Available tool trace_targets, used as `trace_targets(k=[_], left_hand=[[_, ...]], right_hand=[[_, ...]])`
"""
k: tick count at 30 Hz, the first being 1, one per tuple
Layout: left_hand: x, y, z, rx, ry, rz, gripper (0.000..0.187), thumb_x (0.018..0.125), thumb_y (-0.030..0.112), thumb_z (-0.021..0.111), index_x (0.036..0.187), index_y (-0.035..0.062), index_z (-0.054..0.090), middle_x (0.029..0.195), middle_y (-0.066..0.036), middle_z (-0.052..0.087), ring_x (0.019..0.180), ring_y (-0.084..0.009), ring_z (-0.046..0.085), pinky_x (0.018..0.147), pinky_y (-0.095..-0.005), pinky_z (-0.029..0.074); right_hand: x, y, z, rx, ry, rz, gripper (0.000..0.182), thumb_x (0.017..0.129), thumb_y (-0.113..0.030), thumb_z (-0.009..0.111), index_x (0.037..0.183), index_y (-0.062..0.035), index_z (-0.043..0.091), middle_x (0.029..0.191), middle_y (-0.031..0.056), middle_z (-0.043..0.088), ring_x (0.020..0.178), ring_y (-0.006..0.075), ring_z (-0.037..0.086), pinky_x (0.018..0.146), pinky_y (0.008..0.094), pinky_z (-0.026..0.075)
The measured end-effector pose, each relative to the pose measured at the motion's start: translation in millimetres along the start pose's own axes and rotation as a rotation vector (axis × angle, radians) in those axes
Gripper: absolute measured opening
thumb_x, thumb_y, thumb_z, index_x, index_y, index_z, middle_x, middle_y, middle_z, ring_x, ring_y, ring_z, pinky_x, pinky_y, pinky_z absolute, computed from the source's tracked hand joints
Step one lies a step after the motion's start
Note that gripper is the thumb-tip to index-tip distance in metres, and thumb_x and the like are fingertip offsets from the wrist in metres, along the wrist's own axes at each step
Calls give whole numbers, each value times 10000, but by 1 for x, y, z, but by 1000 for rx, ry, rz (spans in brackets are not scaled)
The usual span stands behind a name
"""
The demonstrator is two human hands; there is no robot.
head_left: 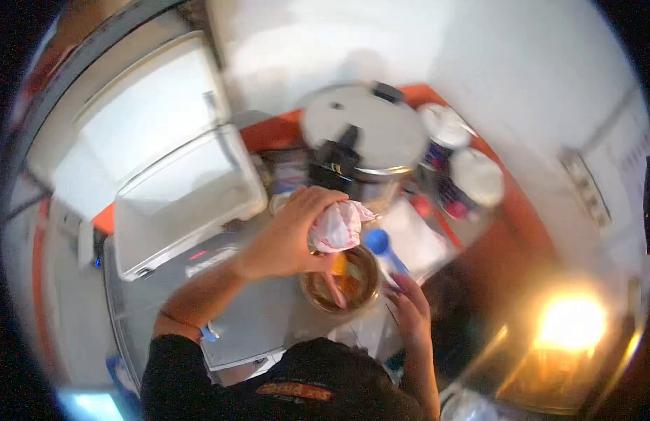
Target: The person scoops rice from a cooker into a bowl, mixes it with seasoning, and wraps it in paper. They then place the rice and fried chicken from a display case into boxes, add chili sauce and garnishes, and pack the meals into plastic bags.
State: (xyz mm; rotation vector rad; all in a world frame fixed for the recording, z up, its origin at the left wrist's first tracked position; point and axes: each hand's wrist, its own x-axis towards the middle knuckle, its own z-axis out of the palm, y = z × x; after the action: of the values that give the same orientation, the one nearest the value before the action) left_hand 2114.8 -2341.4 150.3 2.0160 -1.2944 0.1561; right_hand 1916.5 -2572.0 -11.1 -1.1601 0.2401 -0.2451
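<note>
My left hand (293,235) is closed around a crumpled white-and-pink plastic packet (341,226), held above a round bowl (309,295). Inside the bowl are brownish contents with an orange piece (353,270) and a pinkish stick-like thing (333,288); blur keeps me from telling what they are. To the right of the bowl, my right hand (411,309) grips the pale handle of a blue round-headed utensil (378,243), perhaps a scoop. Its head points up and left, close to the packet. Motion smears the fingertips of this hand.
A large round pot with a metal lid (395,140) and black handles stands behind the bowl. Beside it are two white-lidded jars (477,175). An open white bin (188,210) sits at left on the grey table (258,319). A bright lamp (570,321) glows at lower right.
</note>
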Motion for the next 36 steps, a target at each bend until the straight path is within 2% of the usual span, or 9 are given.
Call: trace_targets(k=[5, 12, 14, 21, 25, 27, 32, 34, 36], left_hand=[[17, 97, 170, -207, -42, 39, 784, 689, 234, 814, 1358, 17, 468, 1276, -163, 506, 1200, -379, 463, 1033, -450, 382], [-29, 179, 310, -806, -939, 202, 824, 807, 215, 764, 1490, 5, 353, 1406, -210, 497, 1213, -279, 537, 1022, -395, 426], [-53, 182, 343, -1242, -1061, -171, 715, 867, 137, 700, 1485, 5, 366, 1392, -177, 530, 1207, -231, 546, 1008, -368, 448], [-66, 165, 393, -938, -1328, -253, 557, 897, 72, 648, 1409, -26, 451, 1336, -151, 577, 1180, -221, 565, 1006, -341, 456], [-76, 153, 420, -906, -1181, -265, 469, 917, 95, 622, 1353, -35, 505, 1275, -138, 615, 1119, -196, 592, 976, -326, 470], [-76, 167, 420, -906, -1116, -268, 467, 923, 113, 627, 1352, -27, 508, 1270, -137, 621, 1126, -202, 597, 978, -333, 474], [-75, 186, 411, -814, -1137, -200, 491, 919, 225, 670, 1347, 25, 536, 1279, -149, 624, 1140, -237, 608, 972, -370, 490], [-81, 183, 406, -777, -1063, -188, 491, 919, 244, 679, 1343, 35, 544, 1266, -138, 629, 1135, -215, 606, 971, -363, 488], [-94, 174, 396, -735, -981, -233, 487, 923, 242, 681, 1344, 38, 544, 1260, -131, 629, 1139, -192, 599, 981, -351, 478]], right_hand=[[-35, -36, -9, 394, -30, -360, 869, 901, -322, 668, 1561, -106, 145, 1542, 173, 294, 1367, 317, 409, 1102, 463, 357], [-175, 14, -157, 359, 796, -389, 616, 790, -41, 780, 1321, -61, 468, 1124, 79, 599, 993, 171, 608, 883, 343, 515], [-227, 28, -178, 279, 824, -270, 599, 772, -59, 804, 1291, -52, 506, 1041, 53, 629, 932, 150, 626, 843, 328, 527], [-429, 101, -224, 399, 1793, -533, 512, 759, -154, 794, 1181, -45, 527, 998, 63, 642, 871, 191, 649, 778, 339, 549], [-520, 126, -286, 281, 2215, -335, 695, 691, -164, 852, 1233, -25, 439, 1085, 82, 603, 957, 167, 609, 837, 352, 508], [-548, 152, -354, 0, 2623, 269, 657, 670, -175, 873, 1170, -7, 481, 1012, 77, 608, 911, 153, 608, 792, 336, 513], [-631, 251, -518, -47, 1850, -651, 522, 929, -506, 433, 1144, -40, 528, 1039, 227, 640, 778, 410, 659, 649, 633, 556], [-611, 190, -488, 795, 1586, -743, 441, 936, -346, 561, 1186, 4, 465, 1234, 280, 559, 994, 482, 614, 783, 605, 570], [-600, 211, -516, -187, 1756, -308, 479, 881, -311, 669, 1209, -29, 464, 1234, 278, 559, 1009, 459, 610, 836, 624, 541]])
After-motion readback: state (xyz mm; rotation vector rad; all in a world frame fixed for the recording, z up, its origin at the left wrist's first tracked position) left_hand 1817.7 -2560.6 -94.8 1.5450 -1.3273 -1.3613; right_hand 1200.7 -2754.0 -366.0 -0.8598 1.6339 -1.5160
